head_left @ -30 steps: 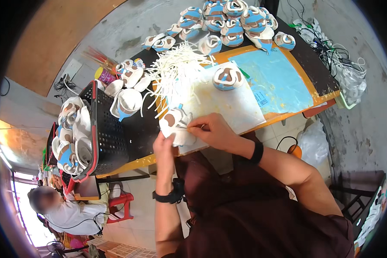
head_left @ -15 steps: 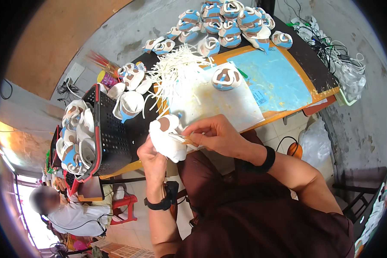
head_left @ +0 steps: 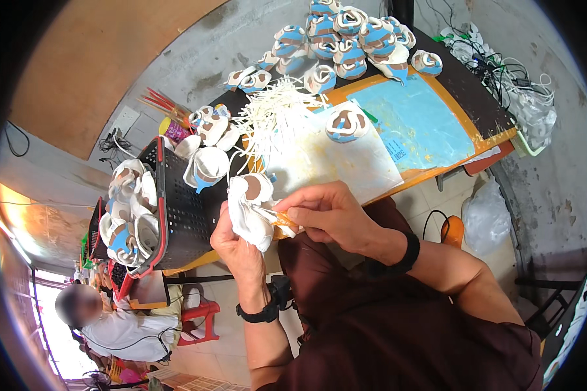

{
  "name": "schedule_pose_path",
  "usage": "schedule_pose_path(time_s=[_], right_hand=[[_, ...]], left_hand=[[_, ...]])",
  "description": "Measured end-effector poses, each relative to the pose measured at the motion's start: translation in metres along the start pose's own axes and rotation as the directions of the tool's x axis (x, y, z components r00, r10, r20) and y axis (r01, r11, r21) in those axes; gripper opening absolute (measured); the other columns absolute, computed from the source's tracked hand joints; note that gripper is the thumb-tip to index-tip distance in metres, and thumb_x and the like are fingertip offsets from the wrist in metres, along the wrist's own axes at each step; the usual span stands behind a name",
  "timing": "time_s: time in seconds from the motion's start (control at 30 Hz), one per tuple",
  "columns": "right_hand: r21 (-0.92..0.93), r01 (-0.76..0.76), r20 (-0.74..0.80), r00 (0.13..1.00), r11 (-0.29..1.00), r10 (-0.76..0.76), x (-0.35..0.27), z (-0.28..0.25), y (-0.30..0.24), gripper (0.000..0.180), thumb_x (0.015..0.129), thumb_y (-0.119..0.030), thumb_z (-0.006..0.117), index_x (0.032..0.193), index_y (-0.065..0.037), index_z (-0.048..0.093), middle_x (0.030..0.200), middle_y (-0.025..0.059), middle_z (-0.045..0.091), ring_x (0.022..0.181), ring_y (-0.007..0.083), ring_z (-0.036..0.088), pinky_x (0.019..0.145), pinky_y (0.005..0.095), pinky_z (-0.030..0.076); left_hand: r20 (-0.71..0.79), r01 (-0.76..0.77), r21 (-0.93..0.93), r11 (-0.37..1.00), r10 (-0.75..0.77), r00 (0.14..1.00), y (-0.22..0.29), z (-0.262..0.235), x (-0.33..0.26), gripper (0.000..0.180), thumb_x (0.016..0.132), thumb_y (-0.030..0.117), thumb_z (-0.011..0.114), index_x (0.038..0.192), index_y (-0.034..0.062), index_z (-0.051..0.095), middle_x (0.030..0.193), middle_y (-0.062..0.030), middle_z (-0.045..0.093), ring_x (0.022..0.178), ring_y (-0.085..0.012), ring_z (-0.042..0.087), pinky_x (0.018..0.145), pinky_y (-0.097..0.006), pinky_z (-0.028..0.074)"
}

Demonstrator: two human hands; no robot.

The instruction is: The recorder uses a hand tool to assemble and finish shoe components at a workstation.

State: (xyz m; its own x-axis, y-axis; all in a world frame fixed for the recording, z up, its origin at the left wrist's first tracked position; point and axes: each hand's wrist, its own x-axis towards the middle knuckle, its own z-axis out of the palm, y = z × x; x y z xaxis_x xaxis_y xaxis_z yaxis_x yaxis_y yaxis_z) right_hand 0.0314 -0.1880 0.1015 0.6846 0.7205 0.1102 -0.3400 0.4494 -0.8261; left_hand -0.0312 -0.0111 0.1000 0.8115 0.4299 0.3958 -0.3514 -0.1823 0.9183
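My left hand [head_left: 237,240] is closed around the edge of a white shoe upper [head_left: 246,210] with a round brown patch, holding it up over the table's front edge. My right hand [head_left: 329,216] pinches a slim tool with an amber-orange part [head_left: 283,220]; its pale tip reaches the upper's opening. Its exact kind I cannot make out. Just beyond my hands lies a whitish work sheet [head_left: 306,169]. Standing on that sheet is another shoe upper [head_left: 347,124] in white, brown and blue. White cord strips [head_left: 274,117] lie in a tangled heap at the sheet's left.
Stacked shoe uppers [head_left: 349,42] fill the table's back. At left, a black basket [head_left: 189,208] with a red rim holds more uppers. A blue sheet [head_left: 411,124] covers the right part of the table. In the left background, a person in white [head_left: 124,332] sits near a red stool [head_left: 202,322].
The upper in my left hand has turned a little, and its lower part looks more folded. More of the orange part now shows at my right fingers. The whole view has shifted slightly.
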Motion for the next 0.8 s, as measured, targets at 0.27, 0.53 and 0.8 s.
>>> schedule_pose_path(time_s=[0.27, 0.53, 0.8], right_hand=[[0.415, -0.216, 0.049, 0.975, 0.884, 0.215, 0.006, 0.004, 0.001, 0.024, 0.094, -0.010, 0.057, 0.113, 0.004, 0.065, 0.072, 0.0019, 0.056, 0.045, 0.0029, 0.033, 0.041, 0.0196, 0.022], [-0.496, 0.436, -0.060, 0.846, 0.751, -0.530, 0.005, 0.008, 0.020, 0.023, 0.089, -0.009, 0.066, 0.111, -0.001, 0.062, 0.085, 0.0051, 0.065, 0.069, 0.0086, 0.061, 0.057, 0.0236, 0.047], [0.119, -0.067, 0.099, 0.994, 0.991, 0.055, 0.001, -0.023, -0.001, 0.020, 0.089, -0.010, 0.069, 0.104, 0.000, 0.060, 0.085, 0.0085, 0.066, 0.046, 0.0055, 0.047, 0.043, 0.0167, 0.035]], left_hand=[[0.026, 0.036, -0.325, 0.945, -0.029, 0.999, 0.007, 0.015, 0.005, 0.026, 0.087, 0.003, 0.063, 0.112, 0.0007, 0.054, 0.107, -0.0047, 0.061, 0.097, -0.0110, 0.059, 0.087, -0.026, 0.047], [0.080, 0.100, -0.395, 0.913, -0.074, 0.994, 0.006, 0.029, 0.005, 0.020, 0.086, 0.002, 0.059, 0.105, 0.0004, 0.054, 0.101, -0.0051, 0.063, 0.091, -0.0103, 0.061, 0.081, -0.025, 0.049], [0.057, -0.064, 0.019, 0.998, 0.063, 0.996, 0.025, 0.031, -0.003, 0.008, 0.092, 0.005, 0.057, 0.097, -0.0007, 0.061, 0.088, -0.0020, 0.059, 0.080, -0.0075, 0.054, 0.070, -0.022, 0.044]])
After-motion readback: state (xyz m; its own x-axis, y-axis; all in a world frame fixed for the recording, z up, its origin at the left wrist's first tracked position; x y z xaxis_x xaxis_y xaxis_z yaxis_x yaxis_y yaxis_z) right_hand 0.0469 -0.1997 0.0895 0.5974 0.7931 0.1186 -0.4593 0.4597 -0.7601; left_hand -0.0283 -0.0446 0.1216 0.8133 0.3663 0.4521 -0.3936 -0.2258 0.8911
